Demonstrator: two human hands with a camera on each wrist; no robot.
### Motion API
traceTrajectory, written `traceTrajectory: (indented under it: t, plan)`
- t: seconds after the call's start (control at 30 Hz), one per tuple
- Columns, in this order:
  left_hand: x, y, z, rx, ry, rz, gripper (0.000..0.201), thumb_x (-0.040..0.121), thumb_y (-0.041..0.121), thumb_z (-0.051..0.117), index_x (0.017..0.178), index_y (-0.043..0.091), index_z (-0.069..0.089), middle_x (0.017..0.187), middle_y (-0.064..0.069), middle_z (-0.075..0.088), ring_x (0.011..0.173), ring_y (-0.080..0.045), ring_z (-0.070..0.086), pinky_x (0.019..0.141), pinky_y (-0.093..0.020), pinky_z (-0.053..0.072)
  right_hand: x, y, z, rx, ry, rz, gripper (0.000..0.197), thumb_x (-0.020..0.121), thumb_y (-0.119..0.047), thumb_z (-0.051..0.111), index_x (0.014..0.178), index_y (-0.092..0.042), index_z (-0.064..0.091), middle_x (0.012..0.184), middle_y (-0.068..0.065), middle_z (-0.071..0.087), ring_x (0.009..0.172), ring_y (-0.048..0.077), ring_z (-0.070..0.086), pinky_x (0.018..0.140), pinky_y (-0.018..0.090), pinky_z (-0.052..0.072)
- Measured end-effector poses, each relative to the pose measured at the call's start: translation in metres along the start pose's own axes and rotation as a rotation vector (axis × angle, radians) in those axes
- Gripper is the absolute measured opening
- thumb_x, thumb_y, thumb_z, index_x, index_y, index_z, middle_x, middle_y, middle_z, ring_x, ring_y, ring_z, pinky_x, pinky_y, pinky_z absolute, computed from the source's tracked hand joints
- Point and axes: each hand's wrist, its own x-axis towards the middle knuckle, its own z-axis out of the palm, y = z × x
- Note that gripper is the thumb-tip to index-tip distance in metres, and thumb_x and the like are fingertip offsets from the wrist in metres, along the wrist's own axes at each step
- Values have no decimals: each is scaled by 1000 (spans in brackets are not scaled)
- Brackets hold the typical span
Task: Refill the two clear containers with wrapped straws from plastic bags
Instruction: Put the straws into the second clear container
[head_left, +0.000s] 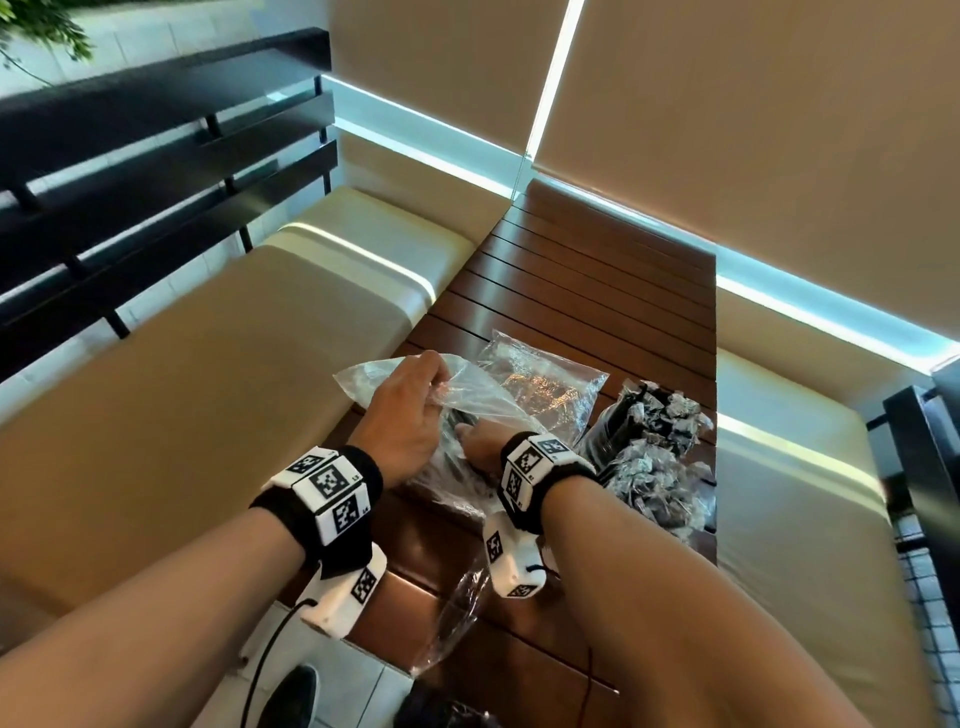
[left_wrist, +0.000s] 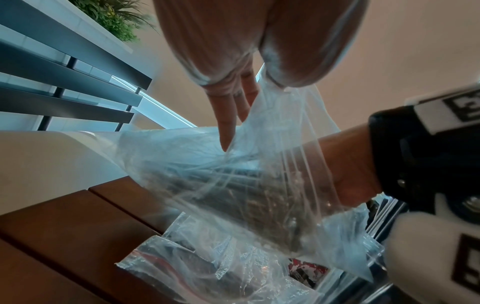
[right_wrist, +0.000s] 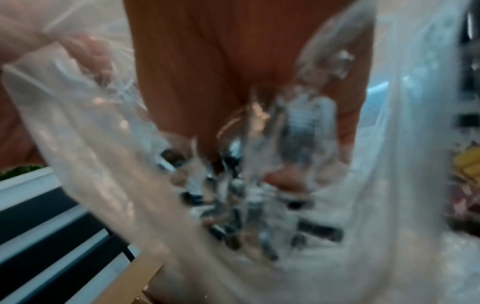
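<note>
Open bag: a clear plastic bag (head_left: 467, 410) of wrapped straws is held up over the near part of the slatted wooden table (head_left: 597, 270), just left of the two containers.
Straws in bag: dark straws in clear wrappers (right_wrist: 233, 205) are seen bunched low in the bag; the right-wrist view is blurred, so no count can be made.
Left hand: the left hand (head_left: 410, 410) is closed on the bag's upper edge, the film being pinched between thumb and fingers and pulled up and open; in the left-wrist view the film is seen gathered under the thumb, with the fingers (left_wrist: 228, 115) laid against it.
Right hand: the right hand (head_left: 480, 447) is pushed into the bag's mouth. Its fingers are hidden by film and straws; whether they are closed on straws cannot be told.
Second bag: another clear bag (head_left: 545, 384) is laid flat on the table just beyond the held one, with dark contents showing through.
Containers: two clear containers (head_left: 649, 447) are stood at the table's right edge, side by side, both packed with upright wrapped straws whose crumpled wrapper tops stand above the rims.
Loose film: a strip of clear plastic (head_left: 452, 618) is draped over the table's near edge, below the right wrist.
Surroundings: beige bench cushions (head_left: 208, 415) are set on both sides of the table; dark railing slats (head_left: 156, 156) are seen at far left.
</note>
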Motion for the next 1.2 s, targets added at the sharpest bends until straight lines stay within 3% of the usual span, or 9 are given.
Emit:
traceTrajectory:
  t: [0.07,0.2,0.33,0.53,0.7,0.8,0.93,1.1,1.2]
  plan:
    - [1,1,-1,4,8,-1,16,89,-2,49,92,13,46,89,-3,52,77,-17,46,63,-12,35,-1,-1,-4,-28,-29,-32,36,107,-14,30,130,-1,54,135,15,55,121,26,51,101,30,36]
    - [1,2,0,20,19,-18,15,90,1,52,95,14,47,92,-2,53,78,-18,47,60,-17,31,-2,2,-12,-25,-69,11,26,101,-8,36,80,-10,50,91,8,50,80,20,46,63,20,38]
    - [1,3,1,0,33,-16,14,92,3,52,94,15,46,92,-2,53,78,-20,50,62,-13,35,-7,7,-18,-45,29,63,23,98,-10,41,76,-8,48,77,5,48,65,15,45,50,20,34]
    - [5,14,-1,-27,89,36,14,92,2,50,91,15,45,87,-3,54,74,-18,50,62,-18,37,-16,9,-26,-59,-5,66,30,99,-26,47,114,-4,62,116,10,63,108,24,60,82,27,47]
    - [6,18,0,-31,104,0,12,94,5,49,89,16,44,85,-2,54,75,-17,49,60,-14,35,-26,10,-38,7,40,77,18,94,-11,49,76,-10,49,75,3,50,75,21,53,51,22,38]
    - [8,19,4,-40,125,-30,11,94,6,49,89,15,45,84,-3,55,74,-21,51,59,-16,35,-35,11,-46,17,86,63,18,90,-6,56,74,-9,47,78,4,54,77,21,57,60,29,47]
    - [14,29,10,-43,136,-9,10,95,7,47,89,15,44,88,-5,53,78,-22,50,62,-31,38,-47,20,-54,78,151,38,19,94,-10,51,111,-7,59,107,10,62,102,26,62,80,32,51]
    - [25,38,24,-66,116,-59,6,96,9,44,92,14,43,91,-6,49,76,-18,45,66,-30,31,-62,25,-69,-35,158,5,47,99,-56,42,86,-12,53,88,5,55,84,22,53,63,27,39]
    - [32,36,36,-52,101,-94,10,94,6,44,89,15,41,92,-11,49,76,-21,42,66,-31,28,-78,30,-80,-92,157,-23,48,103,-49,37,78,-10,50,91,8,53,87,23,53,63,26,37]
